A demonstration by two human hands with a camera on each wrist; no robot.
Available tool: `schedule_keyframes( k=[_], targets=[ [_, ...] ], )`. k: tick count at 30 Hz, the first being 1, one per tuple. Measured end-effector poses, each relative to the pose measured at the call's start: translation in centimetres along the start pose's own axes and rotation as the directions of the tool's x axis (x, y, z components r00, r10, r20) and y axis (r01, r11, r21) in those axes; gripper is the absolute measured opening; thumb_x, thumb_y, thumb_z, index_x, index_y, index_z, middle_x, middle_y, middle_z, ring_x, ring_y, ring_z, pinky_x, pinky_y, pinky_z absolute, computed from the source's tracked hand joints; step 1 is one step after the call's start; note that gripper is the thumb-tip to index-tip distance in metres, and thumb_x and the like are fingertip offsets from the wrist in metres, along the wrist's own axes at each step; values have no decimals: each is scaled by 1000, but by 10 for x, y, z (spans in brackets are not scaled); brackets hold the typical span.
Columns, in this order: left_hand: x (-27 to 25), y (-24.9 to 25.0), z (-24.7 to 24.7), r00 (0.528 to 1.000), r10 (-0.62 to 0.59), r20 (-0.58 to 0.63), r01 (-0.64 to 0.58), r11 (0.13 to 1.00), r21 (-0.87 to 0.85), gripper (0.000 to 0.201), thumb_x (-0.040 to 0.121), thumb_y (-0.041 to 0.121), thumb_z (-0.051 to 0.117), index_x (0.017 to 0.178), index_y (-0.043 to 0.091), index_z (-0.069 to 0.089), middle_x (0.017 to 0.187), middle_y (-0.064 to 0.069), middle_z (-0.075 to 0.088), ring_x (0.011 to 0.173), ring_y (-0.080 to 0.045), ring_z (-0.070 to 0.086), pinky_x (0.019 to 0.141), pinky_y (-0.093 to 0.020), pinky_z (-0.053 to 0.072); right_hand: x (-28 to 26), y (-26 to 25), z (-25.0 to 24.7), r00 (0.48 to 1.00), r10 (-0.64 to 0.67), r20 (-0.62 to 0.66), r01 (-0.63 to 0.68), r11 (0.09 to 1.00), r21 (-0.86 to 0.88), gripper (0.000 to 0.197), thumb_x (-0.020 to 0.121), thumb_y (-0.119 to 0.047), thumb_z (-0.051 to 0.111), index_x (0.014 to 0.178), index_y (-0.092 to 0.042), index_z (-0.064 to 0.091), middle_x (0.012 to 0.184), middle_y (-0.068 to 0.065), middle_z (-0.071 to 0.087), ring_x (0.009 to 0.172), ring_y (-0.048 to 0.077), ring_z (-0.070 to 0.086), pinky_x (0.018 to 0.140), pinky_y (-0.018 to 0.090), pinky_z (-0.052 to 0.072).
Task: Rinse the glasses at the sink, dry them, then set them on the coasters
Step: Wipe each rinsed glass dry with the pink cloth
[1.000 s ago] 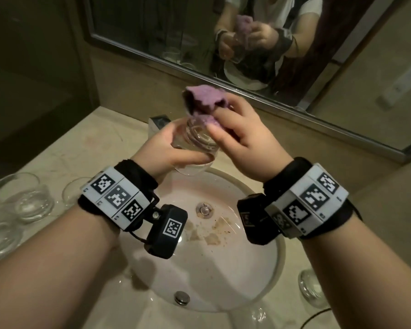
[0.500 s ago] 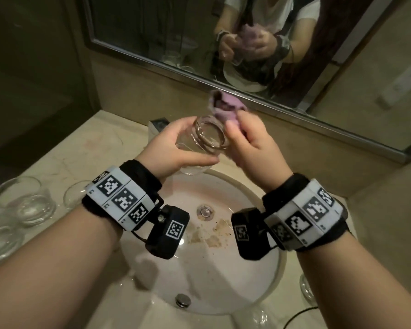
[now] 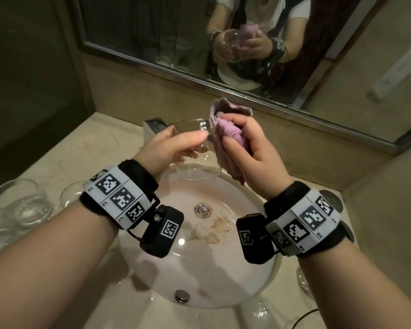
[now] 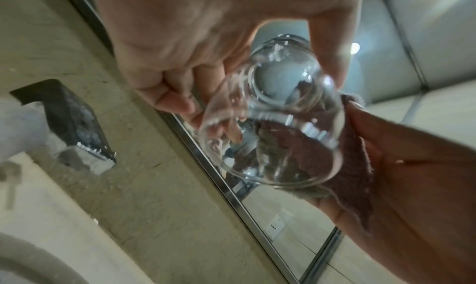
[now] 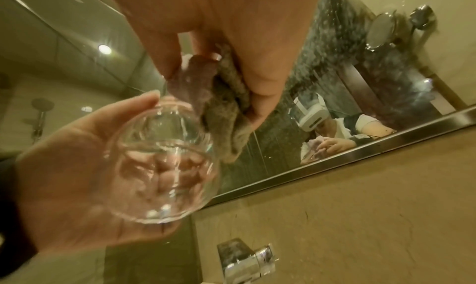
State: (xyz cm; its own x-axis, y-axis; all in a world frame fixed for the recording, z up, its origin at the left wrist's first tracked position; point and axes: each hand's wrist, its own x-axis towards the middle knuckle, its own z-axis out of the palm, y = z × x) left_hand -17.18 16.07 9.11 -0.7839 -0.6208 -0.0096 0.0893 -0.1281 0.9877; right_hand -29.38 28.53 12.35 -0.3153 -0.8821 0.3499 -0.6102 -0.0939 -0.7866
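A clear glass (image 3: 195, 168) hangs over the sink, tilted, its mouth toward the basin and its thick base uppermost. My left hand (image 3: 176, 143) grips it round the wall, thumb on top. My right hand (image 3: 249, 148) clutches a bunched purple cloth (image 3: 226, 132) and presses it against the glass's right side near the base. In the left wrist view the glass (image 4: 278, 125) lies between the left fingers (image 4: 180, 103) and the cloth (image 4: 335, 156). The right wrist view shows the glass (image 5: 165, 162) in the left palm (image 5: 64, 176), with the cloth (image 5: 221, 109) touching its upper edge.
A white basin (image 3: 211, 276) with a drain (image 3: 202, 208) and brown stains lies below my hands. A chrome faucet (image 3: 153, 125) stands behind. Several glasses (image 3: 22, 203) sit on the left counter and another glass (image 3: 304, 281) on the right. A mirror (image 3: 140, 32) spans the wall.
The left hand has turned the glass, so its mouth no longer faces me but points down. The right hand has moved the cloth from the mouth to the outer side.
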Motion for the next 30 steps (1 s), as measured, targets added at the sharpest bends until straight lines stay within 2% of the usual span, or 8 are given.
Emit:
schedule_keyframes(
  k=[3,7,11,15,18,21,27,30],
  targets=[
    [-1,1,8,992,-94,-81,78,980,-184,32,88,48,50,99,20,62,80,-2,70,69,-17,58,62,-28,43,-5,2,1,999,48,-14,-47,995,94,22,93,-22,48,111,-34,53,104,-20,58,97,-3,57,86,19,48],
    [-5,6,11,978,-195,-70,149,896,-418,55,89,54,43,121,11,55,97,-6,66,73,-18,64,62,-27,50,-17,10,8,990,131,-45,-123,979,161,29,90,-30,49,118,-38,50,118,-11,57,111,8,57,97,39,49],
    [-5,5,8,982,-187,-23,155,871,-466,65,81,42,63,137,20,39,130,-19,53,99,-37,66,73,-40,57,-14,12,4,951,299,-76,-240,871,428,30,93,-30,47,123,-29,51,127,-1,55,113,15,59,97,44,49],
    [-7,7,9,989,-135,64,149,858,-492,78,67,22,73,137,30,39,120,-13,53,111,-33,61,88,-50,53,-10,13,-2,913,408,-35,-302,729,614,25,100,-16,37,121,-18,52,126,13,58,112,26,60,96,46,50],
    [-10,9,13,988,-122,90,149,884,-443,69,68,23,72,131,15,46,119,-8,54,120,-29,54,78,-39,57,-8,12,-7,894,440,84,-344,554,758,34,102,-20,32,131,-8,44,118,17,62,103,28,63,89,41,54],
    [-11,12,16,992,-100,71,113,970,-214,61,72,36,70,125,14,48,108,-1,62,100,-16,62,79,-32,55,-6,13,-12,865,467,182,-402,427,810,40,102,-29,29,136,-12,41,119,20,61,97,28,63,83,40,55],
    [-7,19,21,996,-72,57,66,993,102,61,68,54,66,108,15,42,96,-5,63,87,-24,58,64,-32,52,-4,15,-18,851,482,209,-380,290,878,42,102,-32,28,137,-11,39,100,14,67,79,21,68,70,34,59],
    [-5,19,27,999,-37,-13,38,995,87,67,65,58,63,110,13,41,93,-1,60,84,-18,58,66,-33,53,-4,15,-16,864,465,194,-377,340,862,45,102,-32,27,136,-6,39,101,13,67,83,21,67,79,33,57]
  ],
)
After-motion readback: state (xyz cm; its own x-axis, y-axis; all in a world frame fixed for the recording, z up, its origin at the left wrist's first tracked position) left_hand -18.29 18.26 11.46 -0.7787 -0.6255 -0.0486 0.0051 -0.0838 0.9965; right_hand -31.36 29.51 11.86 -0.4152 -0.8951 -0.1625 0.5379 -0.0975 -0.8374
